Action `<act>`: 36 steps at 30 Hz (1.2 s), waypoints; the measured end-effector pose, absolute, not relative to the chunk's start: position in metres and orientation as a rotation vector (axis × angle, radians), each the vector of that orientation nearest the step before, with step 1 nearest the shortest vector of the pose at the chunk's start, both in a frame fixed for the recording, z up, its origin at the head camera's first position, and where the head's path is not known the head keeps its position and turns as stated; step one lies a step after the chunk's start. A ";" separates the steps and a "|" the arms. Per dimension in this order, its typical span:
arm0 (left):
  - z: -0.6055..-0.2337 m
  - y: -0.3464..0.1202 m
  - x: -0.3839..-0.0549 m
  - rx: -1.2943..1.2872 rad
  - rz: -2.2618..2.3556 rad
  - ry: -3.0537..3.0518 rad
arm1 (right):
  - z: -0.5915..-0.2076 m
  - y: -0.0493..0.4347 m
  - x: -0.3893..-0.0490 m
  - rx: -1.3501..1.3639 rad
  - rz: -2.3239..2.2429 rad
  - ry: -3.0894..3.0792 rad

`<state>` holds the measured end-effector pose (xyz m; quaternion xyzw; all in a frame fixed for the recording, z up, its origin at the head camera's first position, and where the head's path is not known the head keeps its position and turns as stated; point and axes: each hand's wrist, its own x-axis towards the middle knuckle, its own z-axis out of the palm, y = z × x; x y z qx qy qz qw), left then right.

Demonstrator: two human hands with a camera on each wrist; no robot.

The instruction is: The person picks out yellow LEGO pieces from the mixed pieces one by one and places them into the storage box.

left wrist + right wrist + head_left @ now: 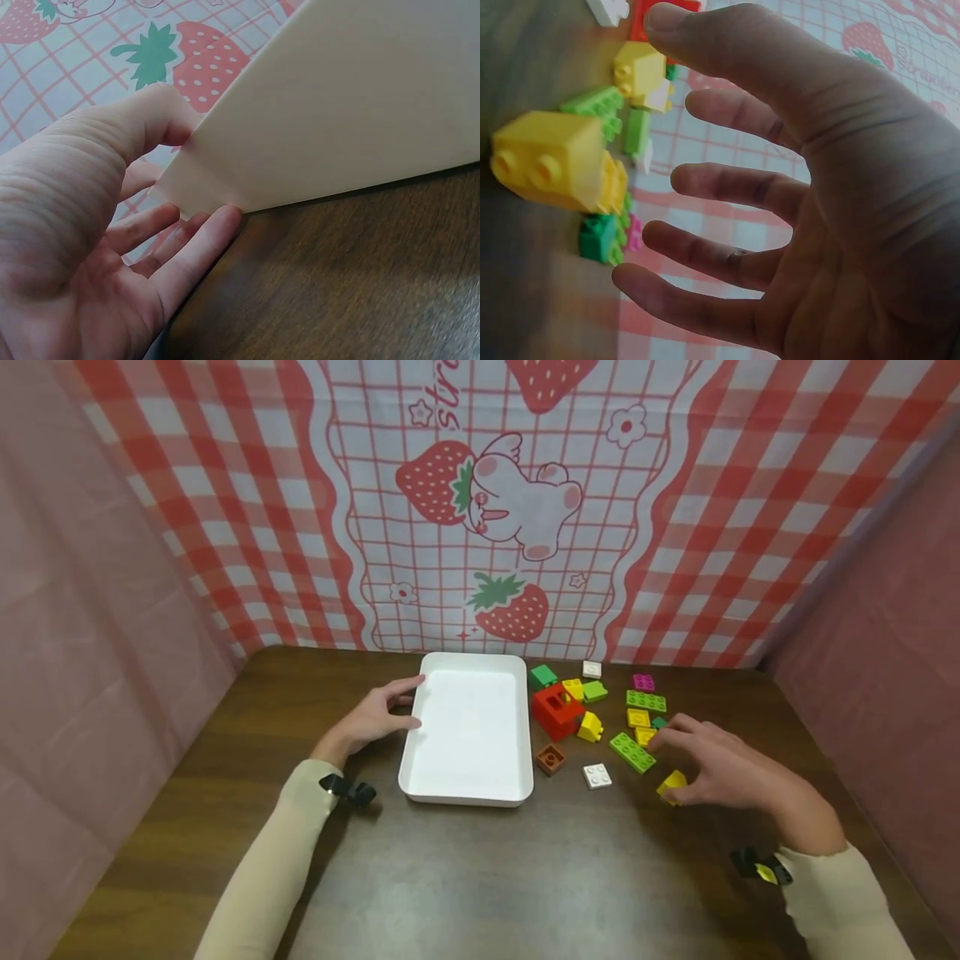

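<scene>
A white rectangular tray (471, 735) lies on the table. At its left side is my left hand (375, 714), its fingers and thumb touching the outer wall. The left wrist view shows the fingertips (229, 217) against the tray's wall (322, 112) near the bottom edge. My right hand (723, 764) is spread over the toy bricks on the right, holding nothing. Nearest to it is a sloped yellow brick (672, 787), partly behind the thumb. In the right wrist view that yellow brick (551, 154) sits apart from the spread fingers (720, 180).
Between tray and right hand lie several bricks: a red block (557, 712), a brown brick (551, 760), a white brick (597, 776) and a lime brick (632, 752). A magenta brick (643, 682) lies farther back. A strawberry-print cloth (510, 527) hangs behind the table.
</scene>
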<state>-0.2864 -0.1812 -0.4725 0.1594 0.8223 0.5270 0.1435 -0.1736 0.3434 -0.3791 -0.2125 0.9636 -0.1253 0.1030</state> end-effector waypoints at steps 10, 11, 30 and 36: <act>-0.472 -0.181 -0.286 0.454 1.532 2.356 | -0.396 0.338 -0.172 -0.672 -0.380 2.805; -0.472 -0.182 -0.286 0.458 1.531 2.358 | -0.397 0.337 -0.172 -0.672 -0.377 2.799; -0.472 -0.182 -0.284 0.437 1.544 2.336 | -0.402 0.332 -0.172 -0.646 -0.325 2.701; -0.474 -0.182 -0.286 0.427 1.541 2.335 | -0.405 0.332 -0.174 -0.620 -0.321 2.660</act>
